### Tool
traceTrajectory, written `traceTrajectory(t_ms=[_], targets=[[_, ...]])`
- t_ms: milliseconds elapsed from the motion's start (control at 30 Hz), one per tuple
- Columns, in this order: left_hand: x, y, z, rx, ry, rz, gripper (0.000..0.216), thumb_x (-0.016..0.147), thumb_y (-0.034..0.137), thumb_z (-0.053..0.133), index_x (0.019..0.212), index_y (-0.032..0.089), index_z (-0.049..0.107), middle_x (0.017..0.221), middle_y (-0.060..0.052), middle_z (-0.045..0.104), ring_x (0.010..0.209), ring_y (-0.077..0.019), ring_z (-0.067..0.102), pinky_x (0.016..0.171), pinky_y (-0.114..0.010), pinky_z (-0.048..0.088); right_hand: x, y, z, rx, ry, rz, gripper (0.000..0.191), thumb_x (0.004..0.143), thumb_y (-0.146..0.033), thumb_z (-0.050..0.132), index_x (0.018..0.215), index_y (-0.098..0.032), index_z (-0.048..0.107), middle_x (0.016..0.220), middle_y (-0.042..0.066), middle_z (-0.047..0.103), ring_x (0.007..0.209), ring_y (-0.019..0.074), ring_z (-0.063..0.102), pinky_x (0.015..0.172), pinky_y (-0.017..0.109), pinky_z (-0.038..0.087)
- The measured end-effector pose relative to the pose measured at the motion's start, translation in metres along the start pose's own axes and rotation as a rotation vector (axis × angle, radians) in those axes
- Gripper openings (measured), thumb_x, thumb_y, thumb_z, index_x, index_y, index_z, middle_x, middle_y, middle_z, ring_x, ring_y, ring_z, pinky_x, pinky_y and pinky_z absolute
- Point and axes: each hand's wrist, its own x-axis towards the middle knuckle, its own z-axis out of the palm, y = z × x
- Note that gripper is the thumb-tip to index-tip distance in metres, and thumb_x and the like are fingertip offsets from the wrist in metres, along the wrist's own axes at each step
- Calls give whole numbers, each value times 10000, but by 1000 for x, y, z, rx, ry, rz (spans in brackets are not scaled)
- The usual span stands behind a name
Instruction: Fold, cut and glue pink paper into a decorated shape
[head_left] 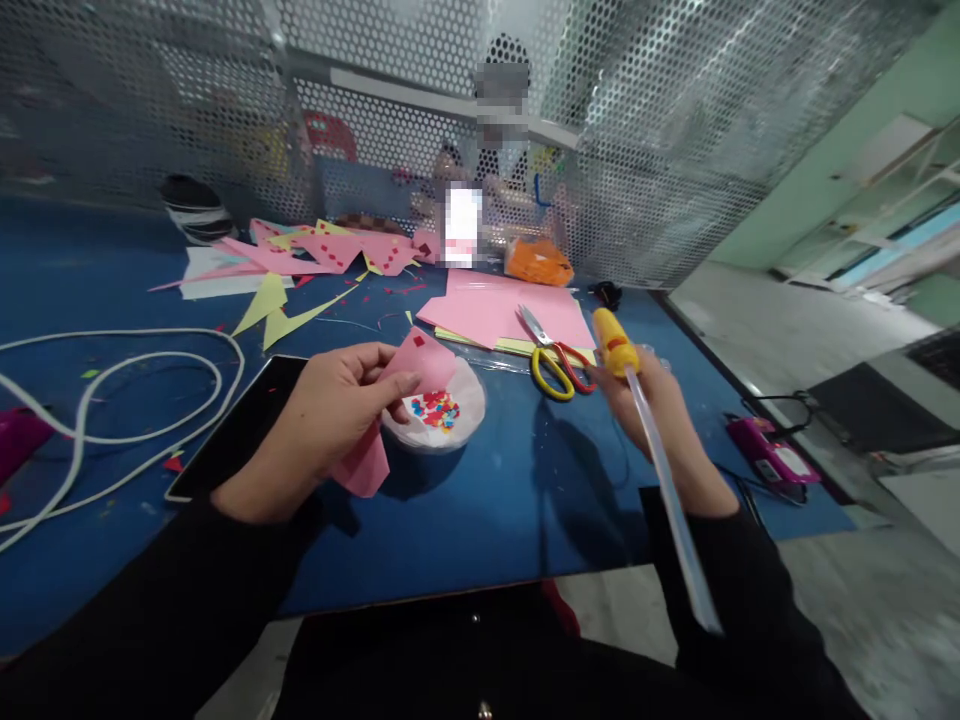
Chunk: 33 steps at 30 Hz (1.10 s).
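Note:
My left hand (330,405) pinches a folded pink paper piece (426,366) with a small dark red diamond on it. The paper hangs partly over a white bowl (469,425) with red, blue and yellow paper bits (441,410) in it. My right hand (660,410) is closed round a yellow glue gun (615,345); a long translucent glue stick (679,510) juts from it back toward me. Left of that hand lie scissors (555,362) with one yellow and one red handle, blades resting on pink and yellow paper sheets (487,305).
Pink and yellow paper cutouts (322,250) lie at the back left. White cable (229,365) loops beside a dark tablet (247,420). An orange packet (538,262) and a bright phone screen (460,225) are near the perforated metal screen (645,150). A magenta device (769,450) sits at right.

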Motion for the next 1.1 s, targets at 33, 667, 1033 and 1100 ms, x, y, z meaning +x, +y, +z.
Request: traceTrajectory(t_ms=[33,667,1033,1100], targets=[[0,0,0,5,9,5,179,751,330,755,859,189,735,549,8,635,484,-121,568,478,-209,458,10,11,-5,-57,22,16,219,818,-391,615,893,-187,645,842,68,624,798,241,579,696,370,453],[1,0,-2,106,70,18,139,804,285,709,891,181,740,601,-6,699,529,-121,612,489,-204,451,53,98,-18,-347,-136,198,303,735,-192,643,555,-279,415,600,-43,313,566,150,323,618,372,269],[2,-1,3,117,163,30,157,790,274,731,921,191,754,828,-44,782,735,-178,723,611,-238,564,48,94,-20,-538,-41,190,134,712,-282,720,639,-205,638,788,157,651,635,206,548,580,411,281],[2,-1,2,107,159,20,154,793,272,733,923,191,751,839,-42,782,727,-174,727,600,-228,558,44,78,-26,-565,39,159,201,718,-283,749,860,-141,748,1014,271,697,849,313,654,617,442,299]])
